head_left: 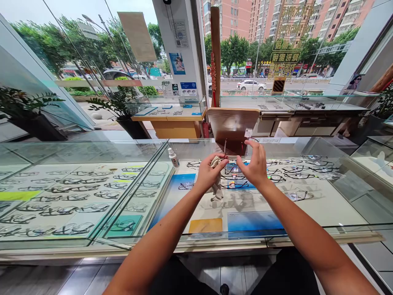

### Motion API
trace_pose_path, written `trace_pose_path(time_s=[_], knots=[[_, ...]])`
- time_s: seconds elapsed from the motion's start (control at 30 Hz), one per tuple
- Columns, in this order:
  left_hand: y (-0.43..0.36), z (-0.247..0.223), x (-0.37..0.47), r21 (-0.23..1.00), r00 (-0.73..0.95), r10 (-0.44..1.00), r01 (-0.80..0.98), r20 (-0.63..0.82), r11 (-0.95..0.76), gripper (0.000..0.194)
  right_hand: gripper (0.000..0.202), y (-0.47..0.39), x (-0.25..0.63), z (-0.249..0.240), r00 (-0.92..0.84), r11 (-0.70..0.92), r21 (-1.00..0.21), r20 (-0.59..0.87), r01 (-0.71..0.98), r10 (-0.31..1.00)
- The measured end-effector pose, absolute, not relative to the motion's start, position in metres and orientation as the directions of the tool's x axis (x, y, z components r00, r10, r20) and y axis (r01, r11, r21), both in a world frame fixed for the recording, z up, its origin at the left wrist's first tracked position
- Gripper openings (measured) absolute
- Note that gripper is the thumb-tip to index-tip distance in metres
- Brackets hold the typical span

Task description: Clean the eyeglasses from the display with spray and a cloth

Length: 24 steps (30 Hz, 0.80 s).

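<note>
My left hand (210,173) is closed around a crumpled beige cloth (217,192) and pinches a pair of eyeglasses. One slim temple of the eyeglasses (226,146) points upward beyond the fingertips; most of the frame is hidden by the hand or too small to make out. Close by on the right, my right hand (255,164) has its thumb and index finger spread apart beside the eyeglasses. No firm grip by it shows. Both hands are above the glass display counter (307,221), in front of a tilted brown-backed stand (235,123).
A small white spray bottle (173,157) stands on the counter, left of my hands. Under the glass lie rows of eyeglasses (296,176), blue sheets (254,223) and a yellow card (205,225). Another glass case (76,241) adjoins at left. Potted plants and windows are beyond.
</note>
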State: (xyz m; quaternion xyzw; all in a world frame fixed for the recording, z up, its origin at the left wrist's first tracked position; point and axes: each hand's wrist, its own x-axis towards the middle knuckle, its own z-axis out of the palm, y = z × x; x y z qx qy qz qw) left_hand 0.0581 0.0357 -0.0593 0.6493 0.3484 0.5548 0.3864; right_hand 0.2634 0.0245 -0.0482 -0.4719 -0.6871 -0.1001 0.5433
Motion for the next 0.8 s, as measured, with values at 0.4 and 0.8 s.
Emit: trace_pose_path(time_s=[0.4,0.8], knots=[[0.040,-0.052,0.053,0.884,-0.011,0.884,0.005,0.467,-0.467,0.042,0.043,0.022,0.260,-0.050,-0.077,0.473,-0.351,0.734,0.808,0.675],[0.029,-0.051,0.061,0.854,0.102,0.848,-0.081,0.520,-0.514,0.049,0.035,0.020,0.249,-0.053,-0.151,0.675,-0.608,0.686,0.419,0.712]])
